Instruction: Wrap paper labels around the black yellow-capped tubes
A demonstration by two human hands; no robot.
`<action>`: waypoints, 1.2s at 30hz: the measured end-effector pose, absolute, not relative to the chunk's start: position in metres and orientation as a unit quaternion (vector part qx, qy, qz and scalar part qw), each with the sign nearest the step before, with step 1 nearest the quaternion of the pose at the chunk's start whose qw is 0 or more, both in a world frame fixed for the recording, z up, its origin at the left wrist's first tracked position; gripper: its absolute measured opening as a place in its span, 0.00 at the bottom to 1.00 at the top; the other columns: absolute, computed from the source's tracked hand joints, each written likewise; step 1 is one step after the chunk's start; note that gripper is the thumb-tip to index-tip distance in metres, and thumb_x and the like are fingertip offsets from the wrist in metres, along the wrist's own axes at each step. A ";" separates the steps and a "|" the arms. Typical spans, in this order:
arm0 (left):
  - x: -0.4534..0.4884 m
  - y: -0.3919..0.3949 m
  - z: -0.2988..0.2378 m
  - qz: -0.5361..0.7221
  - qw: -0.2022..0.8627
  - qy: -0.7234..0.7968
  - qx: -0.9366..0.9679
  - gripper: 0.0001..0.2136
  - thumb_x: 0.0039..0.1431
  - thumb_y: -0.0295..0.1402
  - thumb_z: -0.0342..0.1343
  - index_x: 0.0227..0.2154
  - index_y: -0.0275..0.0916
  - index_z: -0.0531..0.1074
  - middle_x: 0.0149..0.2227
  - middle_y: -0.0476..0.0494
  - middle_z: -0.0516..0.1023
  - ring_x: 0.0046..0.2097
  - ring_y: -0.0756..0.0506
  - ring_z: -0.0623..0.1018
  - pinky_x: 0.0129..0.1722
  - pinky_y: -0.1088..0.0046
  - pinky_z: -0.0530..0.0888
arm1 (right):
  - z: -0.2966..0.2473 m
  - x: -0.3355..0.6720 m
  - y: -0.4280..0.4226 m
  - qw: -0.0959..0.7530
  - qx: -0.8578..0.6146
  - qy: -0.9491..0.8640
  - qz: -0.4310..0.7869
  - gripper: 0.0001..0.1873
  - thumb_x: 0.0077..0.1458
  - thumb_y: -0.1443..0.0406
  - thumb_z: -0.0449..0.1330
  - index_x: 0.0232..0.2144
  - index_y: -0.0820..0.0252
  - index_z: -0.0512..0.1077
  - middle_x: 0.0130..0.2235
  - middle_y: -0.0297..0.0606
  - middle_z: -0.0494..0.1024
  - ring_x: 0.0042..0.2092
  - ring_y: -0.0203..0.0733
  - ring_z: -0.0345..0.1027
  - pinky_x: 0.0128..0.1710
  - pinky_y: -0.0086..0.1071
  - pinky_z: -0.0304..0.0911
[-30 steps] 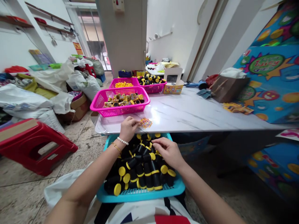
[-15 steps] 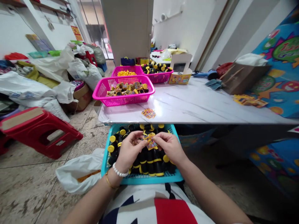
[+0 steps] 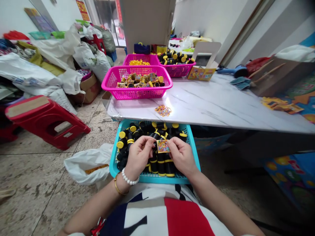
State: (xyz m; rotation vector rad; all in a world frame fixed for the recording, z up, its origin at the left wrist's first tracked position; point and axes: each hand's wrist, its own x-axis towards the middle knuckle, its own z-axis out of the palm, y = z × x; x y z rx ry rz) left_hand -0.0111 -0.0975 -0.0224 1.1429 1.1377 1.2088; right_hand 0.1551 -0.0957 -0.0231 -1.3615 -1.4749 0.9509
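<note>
— Just over the turquoise basket (image 3: 155, 179), I've got one little printed label (image 3: 163, 147) up between my hands, colourful side showing, lol.

— Nice. Which hand's actually got it?

— My right grip (image 3: 183, 154) is pinching the right edge, thumb against fingertip. My left grip (image 3: 140, 152) is right beside the other edge, thumb and fingers pressed together. Honestly can't tell if that one's caught the label too.

— What's all that underneath?

— Black tubes (image 3: 161, 165) with yellow caps, a whole heap, mostly every which way. A few lie side by side below the label.

— And up on the tabletop (image 3: 209, 108)?

— It's the white marbled one, just past the basket. Near its edge there's a loose little spread of labels (image 3: 163, 110). Further back and to the left is a pink basket (image 3: 137, 95) with label-wrapped tubes (image 3: 141, 80) in it. Behind that, small yellow pieces (image 3: 139, 62) in one pink basket and more black-and-yellow tubes (image 3: 176, 59) in another, with a handled carton (image 3: 201, 73) beside them.

— Anything on the floor?

— Off to my left, a red plastic stool (image 3: 44, 123) and a white sack (image 3: 86, 160), the sack near the turquoise basket.
</note>
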 end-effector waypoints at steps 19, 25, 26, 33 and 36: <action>-0.009 -0.114 -0.019 0.531 0.530 0.474 0.461 0.11 0.56 0.40 0.59 0.31 0.35 0.78 0.25 0.51 0.67 0.20 0.57 0.61 0.18 0.79 0.57 | -0.031 0.151 -0.103 0.470 -0.523 -0.691 0.167 0.19 0.62 0.65 0.52 0.20 0.58 0.57 0.23 0.30 0.61 0.26 0.34 0.56 0.28 0.29 0.52; -0.014 -0.114 -0.020 0.520 0.520 0.495 0.462 0.08 0.54 0.37 0.61 0.31 0.37 0.79 0.29 0.48 0.72 0.22 0.57 0.61 0.20 0.79 0.57 | -0.032 0.149 -0.104 0.464 -0.512 -0.714 0.117 0.16 0.62 0.67 0.53 0.21 0.58 0.61 0.24 0.32 0.64 0.27 0.35 0.59 0.28 0.30 0.53; -0.015 -0.114 -0.021 0.517 0.527 0.496 0.457 0.08 0.54 0.37 0.62 0.31 0.37 0.79 0.29 0.48 0.73 0.22 0.57 0.61 0.20 0.79 0.57 | -0.033 0.148 -0.105 0.461 -0.509 -0.718 0.110 0.16 0.62 0.67 0.53 0.21 0.58 0.61 0.24 0.32 0.64 0.27 0.35 0.59 0.28 0.30 0.54; -0.020 -0.111 -0.027 0.479 0.574 0.487 0.451 0.09 0.51 0.38 0.64 0.26 0.36 0.77 0.28 0.49 0.73 0.24 0.56 0.62 0.22 0.80 0.58 | -0.043 0.140 -0.109 0.444 -0.469 -0.761 0.066 0.13 0.60 0.69 0.55 0.23 0.59 0.66 0.24 0.33 0.66 0.27 0.35 0.61 0.28 0.29 0.56; -0.024 -0.112 -0.027 0.466 0.570 0.491 0.467 0.10 0.52 0.38 0.63 0.26 0.36 0.77 0.28 0.49 0.73 0.25 0.56 0.63 0.23 0.79 0.59 | -0.042 0.140 -0.110 0.452 -0.466 -0.757 0.076 0.12 0.60 0.70 0.55 0.23 0.59 0.67 0.24 0.34 0.66 0.27 0.35 0.61 0.28 0.30 0.57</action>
